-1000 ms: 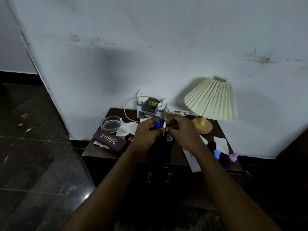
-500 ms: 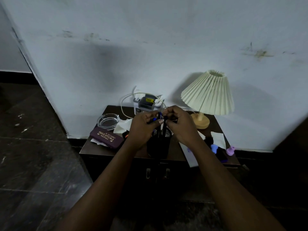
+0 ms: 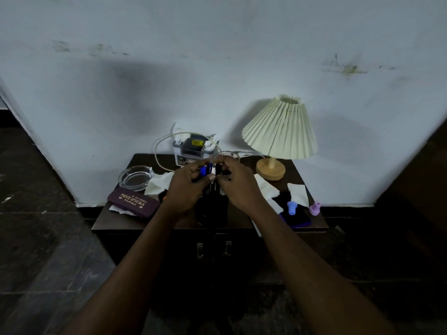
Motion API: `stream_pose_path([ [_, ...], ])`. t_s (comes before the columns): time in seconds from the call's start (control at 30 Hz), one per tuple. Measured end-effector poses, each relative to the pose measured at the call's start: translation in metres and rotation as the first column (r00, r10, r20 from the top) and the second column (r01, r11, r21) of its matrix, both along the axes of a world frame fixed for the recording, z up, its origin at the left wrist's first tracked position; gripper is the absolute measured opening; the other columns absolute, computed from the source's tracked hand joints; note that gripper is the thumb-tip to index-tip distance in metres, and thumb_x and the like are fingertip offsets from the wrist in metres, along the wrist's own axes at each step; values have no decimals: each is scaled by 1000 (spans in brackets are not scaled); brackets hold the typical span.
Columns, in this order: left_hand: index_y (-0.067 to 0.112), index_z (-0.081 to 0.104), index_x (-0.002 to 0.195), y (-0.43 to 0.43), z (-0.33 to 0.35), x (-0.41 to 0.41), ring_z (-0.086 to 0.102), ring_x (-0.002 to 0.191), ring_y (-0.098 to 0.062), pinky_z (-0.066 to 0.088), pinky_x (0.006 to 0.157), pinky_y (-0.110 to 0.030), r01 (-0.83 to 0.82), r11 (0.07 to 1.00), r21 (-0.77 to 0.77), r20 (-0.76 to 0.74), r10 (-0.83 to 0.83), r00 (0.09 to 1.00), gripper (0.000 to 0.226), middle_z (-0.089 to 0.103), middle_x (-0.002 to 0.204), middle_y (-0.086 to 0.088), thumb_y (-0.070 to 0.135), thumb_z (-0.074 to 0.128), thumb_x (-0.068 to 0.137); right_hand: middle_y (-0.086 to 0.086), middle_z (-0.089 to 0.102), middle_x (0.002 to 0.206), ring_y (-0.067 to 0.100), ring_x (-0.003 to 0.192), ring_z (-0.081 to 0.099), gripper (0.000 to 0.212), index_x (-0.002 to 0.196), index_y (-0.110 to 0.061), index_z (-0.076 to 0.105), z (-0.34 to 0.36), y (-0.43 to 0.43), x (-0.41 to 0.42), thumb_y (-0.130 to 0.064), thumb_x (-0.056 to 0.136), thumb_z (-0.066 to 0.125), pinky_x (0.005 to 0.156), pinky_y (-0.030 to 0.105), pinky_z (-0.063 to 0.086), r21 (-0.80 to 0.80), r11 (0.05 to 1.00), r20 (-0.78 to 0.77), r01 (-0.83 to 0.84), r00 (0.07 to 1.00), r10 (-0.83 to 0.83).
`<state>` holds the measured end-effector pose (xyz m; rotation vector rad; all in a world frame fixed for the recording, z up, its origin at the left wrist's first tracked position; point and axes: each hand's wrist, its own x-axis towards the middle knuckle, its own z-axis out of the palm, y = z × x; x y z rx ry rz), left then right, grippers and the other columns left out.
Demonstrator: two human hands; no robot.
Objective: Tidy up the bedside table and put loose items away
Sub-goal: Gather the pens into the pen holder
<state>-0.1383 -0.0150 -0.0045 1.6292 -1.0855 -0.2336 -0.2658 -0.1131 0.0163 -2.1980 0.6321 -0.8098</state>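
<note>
White wall stands behind a dark bedside table. Near the middle of the table sits a black mesh cup, partly hidden by both hands. The left hand is curled round some blue pens just over the cup. The right hand is right beside it, and its fingers pinch a black pen there too. The two hands almost touch.

At the back right corner stands a lamp with a folded shade. At the back edge, in the middle, is a white box with a cord. By the left edge lie a glass ashtray, a tissue and a purple glasses case. Near the front right corner are a small blue cap and a small purple cap
</note>
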Motion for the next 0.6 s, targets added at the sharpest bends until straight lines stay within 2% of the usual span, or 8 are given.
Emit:
stream_pose_path([
  [0.07, 18, 65, 136, 1, 1, 2, 69, 106, -2, 51, 87, -8, -14, 1000, 16, -27, 15, 1000, 46, 72, 116, 8, 15, 76, 91, 1, 73, 112, 17, 103, 68, 39, 126, -21, 64, -2, -2, -1, -8, 89, 66, 88, 40, 58, 41, 999, -18, 6, 1000, -5],
  [0.2, 17, 73, 118, 4, 1, 4, 71, 88, 5, 51, 78, -11, 12, 1000, -4, -38, -12, 999, 31, 76, 99, 9, 7, 76, 89, -6, 73, 115, 14, 104, 70, 45, 125, -34, 57, -8, -6, -5, -20, 85, 71, 90, 45, 58, 77, 996, -105, -36, 994, 44],
  [0.27, 12, 71, 122, 6, 1, 3, 72, 89, 3, 52, 79, -12, 61, 998, -1, -104, -60, 993, 36, 78, 101, 4, 5, 78, 88, -7, 73, 119, 13, 107, 70, 51, 131, -36, 53, -8, -6, -7, -25, 85, 72, 92, 44, 57, 63, 996, -131, -61, 989, 69],
  [0.33, 16, 68, 129, 8, 1, 6, 73, 99, -3, 56, 85, -21, 83, 997, 8, -188, -80, 979, 43, 77, 110, 0, 17, 81, 87, -6, 72, 120, 15, 106, 69, 55, 135, -32, 52, -4, -8, -12, -25, 86, 75, 91, 39, 56, 30, 998, -158, -54, 986, 58],
  [0.43, 23, 70, 127, 19, 6, 25, 72, 105, -6, 58, 95, -34, -38, 999, 31, -161, 42, 986, 37, 76, 116, 5, 36, 74, 93, -9, 68, 108, 18, 97, 68, 48, 126, -27, 57, 0, -14, -20, -23, 84, 78, 84, 37, 54, -10, 1000, -185, -19, 983, 17],
  [0.47, 20, 72, 125, 25, 10, 33, 72, 99, -7, 60, 90, -34, -109, 993, 43, -130, 114, 985, 34, 76, 111, 8, 37, 71, 95, -10, 67, 105, 17, 95, 68, 41, 120, -27, 59, 1, -16, -23, -24, 84, 78, 83, 37, 54, -13, 1000, -190, -13, 982, 11],
  [0.53, 19, 75, 113, 43, 15, 48, 68, 88, -9, 55, 76, -29, -313, 936, 161, 176, 284, 942, 25, 73, 100, 12, 36, 65, 98, -7, 69, 101, 18, 92, 68, 28, 108, -26, 61, 1, -17, -25, -25, 85, 77, 80, 39, 55, -42, 999, -213, -16, 977, 7],
  [0.6, 24, 74, 108, 58, 12, 57, 67, 95, -16, 51, 77, -31, -435, 823, 366, 472, 238, 849, 19, 73, 101, 6, 33, 64, 96, -1, 70, 94, 21, 87, 67, 19, 102, -23, 63, -1, -19, -23, -25, 87, 74, 76, 40, 54, -102, 995, -251, -11, 968, -15],
])
